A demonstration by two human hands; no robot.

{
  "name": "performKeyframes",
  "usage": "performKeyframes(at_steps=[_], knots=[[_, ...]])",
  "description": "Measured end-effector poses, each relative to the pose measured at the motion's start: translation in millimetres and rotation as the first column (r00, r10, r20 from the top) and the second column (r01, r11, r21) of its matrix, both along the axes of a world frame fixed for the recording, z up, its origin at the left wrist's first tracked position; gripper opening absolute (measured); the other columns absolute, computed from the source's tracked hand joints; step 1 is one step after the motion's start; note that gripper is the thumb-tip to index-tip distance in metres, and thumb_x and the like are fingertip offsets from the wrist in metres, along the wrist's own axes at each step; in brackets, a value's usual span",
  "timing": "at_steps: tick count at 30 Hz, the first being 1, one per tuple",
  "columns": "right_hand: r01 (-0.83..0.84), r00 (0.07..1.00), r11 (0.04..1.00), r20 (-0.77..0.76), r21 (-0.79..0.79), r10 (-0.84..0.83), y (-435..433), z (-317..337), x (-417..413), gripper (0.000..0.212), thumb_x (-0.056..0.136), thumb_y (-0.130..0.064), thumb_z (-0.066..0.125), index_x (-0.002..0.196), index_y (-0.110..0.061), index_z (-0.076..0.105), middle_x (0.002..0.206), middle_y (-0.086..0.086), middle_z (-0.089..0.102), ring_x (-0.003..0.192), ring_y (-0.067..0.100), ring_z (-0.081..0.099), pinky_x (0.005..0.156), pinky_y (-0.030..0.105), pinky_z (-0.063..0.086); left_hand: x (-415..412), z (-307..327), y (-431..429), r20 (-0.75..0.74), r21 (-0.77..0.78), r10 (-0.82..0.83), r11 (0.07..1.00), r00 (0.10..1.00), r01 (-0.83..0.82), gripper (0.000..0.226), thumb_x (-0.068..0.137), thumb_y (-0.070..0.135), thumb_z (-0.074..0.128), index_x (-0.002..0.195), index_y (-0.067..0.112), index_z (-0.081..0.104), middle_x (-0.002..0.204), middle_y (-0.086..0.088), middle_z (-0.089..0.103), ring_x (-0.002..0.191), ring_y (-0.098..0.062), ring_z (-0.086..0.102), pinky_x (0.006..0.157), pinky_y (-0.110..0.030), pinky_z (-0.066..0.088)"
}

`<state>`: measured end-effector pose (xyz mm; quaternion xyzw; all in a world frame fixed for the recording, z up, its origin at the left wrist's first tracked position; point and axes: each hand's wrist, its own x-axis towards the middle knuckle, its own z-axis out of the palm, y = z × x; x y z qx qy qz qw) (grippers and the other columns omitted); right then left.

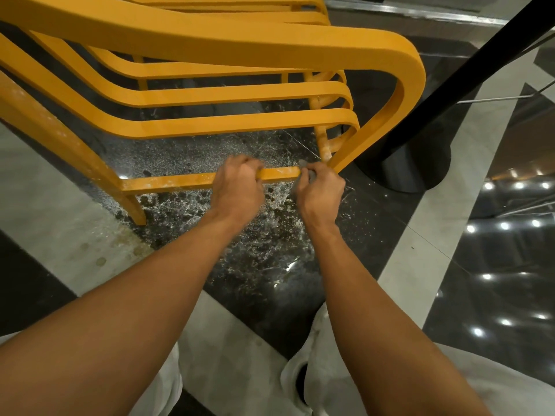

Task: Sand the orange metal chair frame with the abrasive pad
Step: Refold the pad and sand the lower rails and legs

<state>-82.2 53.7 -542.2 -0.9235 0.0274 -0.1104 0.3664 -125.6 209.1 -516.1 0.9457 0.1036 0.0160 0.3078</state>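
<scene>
Lower crossbar (180, 181) of the orange chair frame (270, 43), just above the floor (264, 250). Left hand (237, 184) is curled round the bar, steadying it. Right hand (321, 190) pinches the grey abrasive pad (302, 164) against the bar's right end, beside the leg joint. Risk: the small, mostly hidden pad could slip from the pinch at the joint, scraping knuckles on metal.

- Public indoor hall, likely a mall or lobby.
- Polished black-and-grey stone floor (435, 235) mirrors spotlights right of the right hand (319, 189)'s grip.
- Black pillar base (416, 171) just beyond.
</scene>
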Motion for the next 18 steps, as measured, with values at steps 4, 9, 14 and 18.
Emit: performKeyframes(at_steps=[4, 9, 14, 18], knots=[[-0.080, 0.996, 0.996, -0.042, -0.045, 0.078, -3.6, 7.0, -2.4, 0.018, 0.100, -0.021, 0.067, 0.106, -0.009, 0.079, 0.086, 0.007, 0.075, 0.066, 0.016, 0.063, 0.061, 0.030, 0.056, 1.0, 0.4, 15.4, -0.089, 0.125, 0.076, 0.990, 0.993, -0.064, 0.041, 0.099, 0.027, 0.072, 0.139, 0.019, 0.064, 0.141, -0.003, 0.060, 0.135, -0.026, 0.049, 0.118, -0.044, 0.038], [-0.025, 1.000, 0.998, -0.014, -0.051, 0.024, 9.3, 4.9, -3.5, 0.017, 0.100, -0.015, 0.065, 0.104, -0.008, 0.079, 0.086, 0.007, 0.076, 0.064, 0.018, 0.067, 0.062, 0.037, 0.061, 0.7, -4.9, 30.1, -0.149, 0.106, 0.138, 0.987, 0.979, -0.122, 0.040, 0.096, 0.031, 0.076, 0.133, 0.020, 0.070, 0.133, -0.003, 0.063, 0.128, -0.027, 0.053, 0.110, -0.046, 0.049], [0.061, 0.998, 0.998, -0.023, -0.025, -0.061, 6.0, 5.5, -1.9, 0.017, 0.100, -0.019, 0.066, 0.102, -0.008, 0.079, 0.084, 0.008, 0.076, 0.068, 0.019, 0.068, 0.068, 0.036, 0.061, 0.2, -5.5, 34.0, -0.148, 0.083, 0.128, 0.990, 0.981, -0.117, 0.036, 0.097, 0.027, 0.075, 0.132, 0.020, 0.072, 0.132, -0.004, 0.063, 0.126, -0.028, 0.054, 0.110, -0.046, 0.048], [-0.073, 0.997, 0.996, -0.035, -0.048, 0.072, 24.1, 4.1, -9.5, 0.017, 0.099, -0.015, 0.064, 0.105, -0.009, 0.079, 0.088, 0.006, 0.075, 0.068, 0.016, 0.067, 0.062, 0.033, 0.061, -1.1, -8.2, 36.4, -0.142, 0.069, 0.125, 0.991, 0.982, -0.116, 0.035, 0.097, 0.025, 0.075, 0.131, 0.020, 0.072, 0.130, -0.004, 0.063, 0.126, -0.027, 0.053, 0.112, -0.045, 0.047]])
